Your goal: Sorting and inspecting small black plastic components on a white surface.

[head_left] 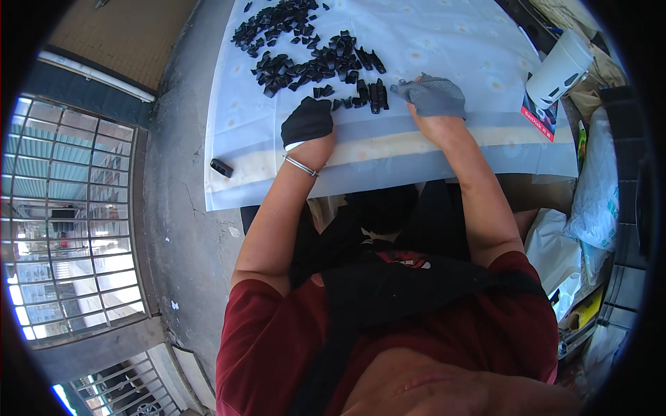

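My left hand (309,125), in a black glove, rests near the table's front edge with its fingers curled in. What they hold, if anything, is hidden. To its right, a short row of small black plastic pieces (347,102) lies close by. My right hand (435,98), in a grey glove, is bent inward with its fingers together, pointing left; I cannot make out anything in them. Between the hands, nearer the right one, longer black plastic parts (378,97) lie side by side. Beyond them, a loose pile of black plastic pieces (305,69) spreads over the table.
A pale patterned cloth covers the table (472,41). One black piece (221,168) lies alone near its left front corner. At the right edge stand a white cylindrical container (560,66) and a red-and-dark card (540,119). Plastic bags (596,184) hang beyond that edge.
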`<state>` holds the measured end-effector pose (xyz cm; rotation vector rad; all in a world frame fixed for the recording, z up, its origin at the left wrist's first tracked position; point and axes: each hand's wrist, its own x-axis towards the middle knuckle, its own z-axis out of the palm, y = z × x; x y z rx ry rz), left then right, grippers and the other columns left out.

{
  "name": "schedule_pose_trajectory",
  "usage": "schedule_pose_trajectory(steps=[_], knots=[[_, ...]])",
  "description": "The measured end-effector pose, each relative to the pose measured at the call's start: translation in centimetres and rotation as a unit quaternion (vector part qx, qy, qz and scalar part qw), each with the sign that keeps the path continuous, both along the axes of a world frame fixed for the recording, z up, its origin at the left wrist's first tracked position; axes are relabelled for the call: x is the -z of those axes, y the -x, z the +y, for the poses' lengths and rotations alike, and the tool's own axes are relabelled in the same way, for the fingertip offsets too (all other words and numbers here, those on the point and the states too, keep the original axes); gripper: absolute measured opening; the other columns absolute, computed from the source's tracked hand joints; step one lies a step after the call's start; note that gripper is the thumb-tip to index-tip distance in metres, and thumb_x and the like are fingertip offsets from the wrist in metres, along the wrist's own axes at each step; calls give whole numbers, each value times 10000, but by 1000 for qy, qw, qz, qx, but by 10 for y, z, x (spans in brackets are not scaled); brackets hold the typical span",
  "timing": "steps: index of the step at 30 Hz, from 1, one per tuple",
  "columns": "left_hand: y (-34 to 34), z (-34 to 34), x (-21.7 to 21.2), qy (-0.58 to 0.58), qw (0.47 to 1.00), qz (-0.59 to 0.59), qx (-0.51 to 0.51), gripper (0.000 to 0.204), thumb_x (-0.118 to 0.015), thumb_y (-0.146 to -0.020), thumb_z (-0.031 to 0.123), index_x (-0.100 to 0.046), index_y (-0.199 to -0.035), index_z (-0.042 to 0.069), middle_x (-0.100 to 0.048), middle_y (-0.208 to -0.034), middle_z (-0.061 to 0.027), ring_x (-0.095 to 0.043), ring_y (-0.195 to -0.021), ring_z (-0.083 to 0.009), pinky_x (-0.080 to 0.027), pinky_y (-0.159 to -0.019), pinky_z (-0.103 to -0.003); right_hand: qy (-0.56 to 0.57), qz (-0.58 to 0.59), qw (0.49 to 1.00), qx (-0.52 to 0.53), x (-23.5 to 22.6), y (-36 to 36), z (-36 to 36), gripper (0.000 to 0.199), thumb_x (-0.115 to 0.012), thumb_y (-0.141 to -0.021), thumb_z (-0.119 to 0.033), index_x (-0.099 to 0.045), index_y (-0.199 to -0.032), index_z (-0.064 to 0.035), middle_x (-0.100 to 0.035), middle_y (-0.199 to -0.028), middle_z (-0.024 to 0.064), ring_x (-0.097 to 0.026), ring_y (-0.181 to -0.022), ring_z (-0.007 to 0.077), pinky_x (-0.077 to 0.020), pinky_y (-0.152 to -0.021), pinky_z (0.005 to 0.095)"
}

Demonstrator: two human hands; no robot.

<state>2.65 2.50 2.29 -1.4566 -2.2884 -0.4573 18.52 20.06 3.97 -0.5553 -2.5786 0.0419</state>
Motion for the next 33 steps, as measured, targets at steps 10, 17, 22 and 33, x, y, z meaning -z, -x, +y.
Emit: schedule_pose_trajectory(steps=[10, 17, 22, 33], knots=[[-55, -16, -17, -38, 938, -343, 24, 206, -594, -735, 201, -558, -844, 31, -581, -755, -145, -585, -676, -307, -470, -609, -361, 169, 148, 945, -237, 5, -11, -69, 156, -580, -766, -155, -601, -848, -24, -604, -780, 127, -558, -712, 313, -445, -651, 379], [-52, -36, -8, -29, 837, -491, 238, 256, -540, -827, 279, -583, -922, 45, -537, -638, -34, -496, -546, -139, -420, -536, -259, 270, 136, 896, -326, -3, -18, -66, 167, -596, -748, -175, -612, -870, -62, -597, -797, 117, -549, -724, 326, -438, -682, 383], [-60, -42, -18, 42, 770, -582, 259, 278, -507, -861, 299, -589, -971, 57, -519, -675, 22, -445, -591, -50, -375, -532, -208, 249, 15, 906, -342, -13, -29, -59, 228, -638, -727, -225, -620, -907, -87, -593, -784, 108, -549, -720, 312, -439, -681, 380], [-71, -30, -19, -72, 835, -534, 109, 357, -376, -934, 307, -574, -978, 13, -595, -825, -61, -530, -713, -101, -430, -631, -239, 212, 98, 936, -264, -5, -19, -68, 266, -704, -697, -234, -630, -903, -82, -617, -849, 81, -571, -785, 260, -435, -715, 332]])
